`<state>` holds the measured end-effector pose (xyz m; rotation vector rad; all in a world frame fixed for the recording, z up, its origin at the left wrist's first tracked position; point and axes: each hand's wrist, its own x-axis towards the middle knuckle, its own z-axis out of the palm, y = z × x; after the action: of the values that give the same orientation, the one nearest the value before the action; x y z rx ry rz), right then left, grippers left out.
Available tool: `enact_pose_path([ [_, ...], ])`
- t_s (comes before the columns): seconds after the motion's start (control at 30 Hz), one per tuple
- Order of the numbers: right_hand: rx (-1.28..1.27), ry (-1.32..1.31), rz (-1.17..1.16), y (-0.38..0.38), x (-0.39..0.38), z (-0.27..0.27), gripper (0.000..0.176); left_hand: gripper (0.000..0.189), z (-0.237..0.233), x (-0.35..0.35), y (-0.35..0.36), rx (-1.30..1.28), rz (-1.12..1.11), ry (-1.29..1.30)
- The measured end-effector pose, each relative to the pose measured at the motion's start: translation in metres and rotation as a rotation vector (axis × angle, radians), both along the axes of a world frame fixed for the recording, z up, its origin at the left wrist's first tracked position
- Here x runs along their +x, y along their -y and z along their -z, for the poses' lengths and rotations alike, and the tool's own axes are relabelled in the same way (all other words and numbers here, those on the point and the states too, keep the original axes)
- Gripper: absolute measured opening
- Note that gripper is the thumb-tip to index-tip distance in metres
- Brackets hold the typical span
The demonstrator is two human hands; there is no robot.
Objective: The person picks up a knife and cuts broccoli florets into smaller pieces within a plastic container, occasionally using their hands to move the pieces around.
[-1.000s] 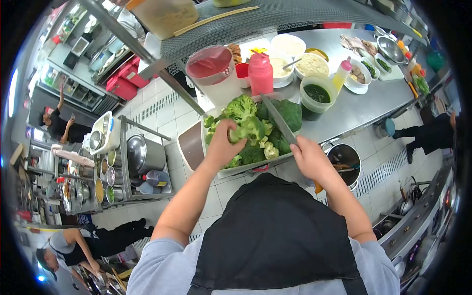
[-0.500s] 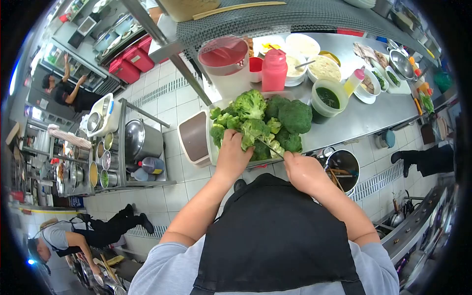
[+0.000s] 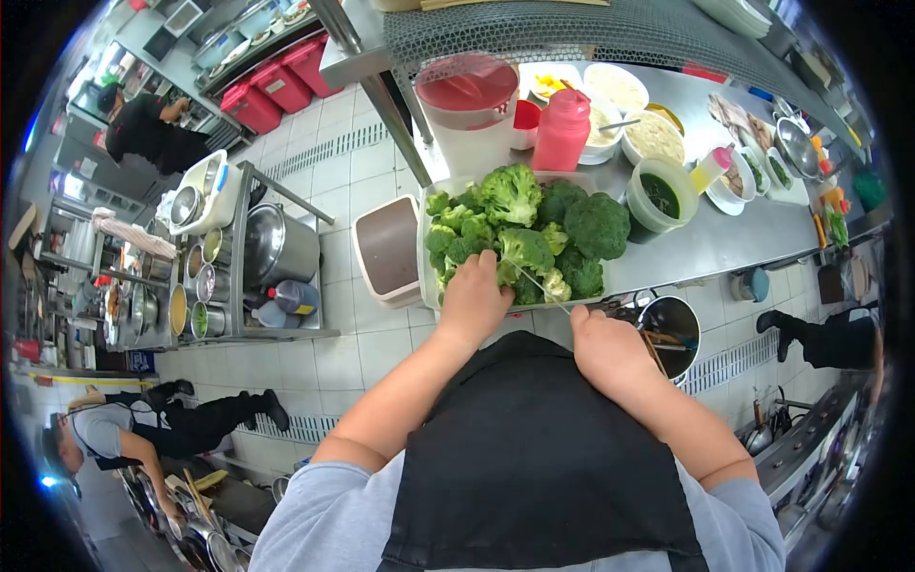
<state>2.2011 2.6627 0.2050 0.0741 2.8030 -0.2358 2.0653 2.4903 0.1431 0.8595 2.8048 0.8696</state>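
My right hand (image 3: pixel 615 341) is closed round the handle of a knife. The thin knife blade (image 3: pixel 548 288) points up and left across the broccoli. My left hand (image 3: pixel 474 300) has its fingers curled on a piece of broccoli (image 3: pixel 526 252) by the blade tip; the hand partly hides where they grip. Both hands are at the near side of a clear plastic container (image 3: pixel 428 250) full of broccoli. Small cut florets (image 3: pixel 465 224) lie in its left part, and large broccoli heads (image 3: pixel 597 227) fill the right.
Left of the container stands a brown-lidded bin (image 3: pixel 386 250). Behind it are a red-lidded tub (image 3: pixel 467 105) and a pink squeeze bottle (image 3: pixel 563 131). A tub of green sauce (image 3: pixel 658 197) sits to the right. Below the counter is a metal pot (image 3: pixel 670 329). Co-workers (image 3: pixel 143 129) stand farther off.
The whole view has shifted, so the counter sits farther right. My left hand has moved slightly down against the broccoli, and the knife blade shows more of its length.
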Motion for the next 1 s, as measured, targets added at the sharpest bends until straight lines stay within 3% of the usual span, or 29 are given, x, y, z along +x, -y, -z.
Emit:
enact_pose_path([
  [0.3, -0.102, -0.232, -0.080, 0.009, -0.037, 0.025, 0.016, 0.038, 0.011, -0.012, 0.007, 0.006, 0.007, 0.024],
  [0.37, -0.102, -0.178, -0.048, 0.006, -0.029, 0.019, 0.017, 0.040, 0.010, -0.014, 0.006, 0.048, -0.012, 0.075],
  [0.47, -0.083, -0.076, -0.011, 0.004, -0.015, 0.008, 0.019, 0.039, 0.014, -0.010, 0.003, 0.046, -0.004, -0.060],
  [0.53, -0.066, -0.015, 0.001, 0.001, -0.004, -0.001, 0.020, 0.040, 0.011, -0.007, 0.002, -0.109, 0.176, -0.088],
  [0.7, -0.057, 0.097, 0.062, -0.008, 0.010, -0.010, 0.021, 0.034, 0.008, 0.006, -0.014, -0.247, 0.194, -0.034],
  [1.0, -0.192, -0.168, 0.070, 0.003, -0.024, 0.039, 0.019, 0.031, -0.003, 0.005, -0.022, -0.289, 0.236, -0.048],
])
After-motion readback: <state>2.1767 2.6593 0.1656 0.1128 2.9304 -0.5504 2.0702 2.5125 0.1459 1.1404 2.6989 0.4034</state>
